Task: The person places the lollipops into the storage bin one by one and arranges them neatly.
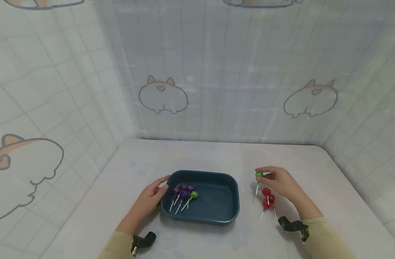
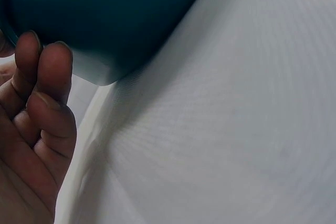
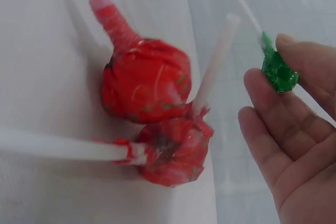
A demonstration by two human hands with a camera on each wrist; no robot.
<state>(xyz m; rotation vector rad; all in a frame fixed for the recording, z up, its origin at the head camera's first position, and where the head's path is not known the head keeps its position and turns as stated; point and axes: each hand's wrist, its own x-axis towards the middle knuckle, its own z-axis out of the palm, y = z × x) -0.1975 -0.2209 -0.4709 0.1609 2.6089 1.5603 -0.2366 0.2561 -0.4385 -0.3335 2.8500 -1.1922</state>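
Note:
In the head view, a dark teal tray (image 1: 207, 220) stands on the table, with purple lollipops (image 1: 184, 195) and a green lollipop (image 1: 194, 194) in its left part. My left hand (image 1: 148, 200) grips the tray's left rim. Its curled fingers (image 2: 55, 69) lie against the outer wall in the left wrist view. To the right of the tray, my right hand (image 1: 278, 181) pinches another green lollipop (image 3: 281, 73) by its wrapped head between thumb and fingertips. Its stick points down in the head view. Just below that hand lies a small group of red lollipops (image 1: 271, 198).
A white cloth covers the table (image 1: 197, 153). Curtains with cartoon animal prints (image 1: 163, 95) hang along the back and both sides. Each wrist carries a black camera mount (image 1: 144, 240), low over the table.

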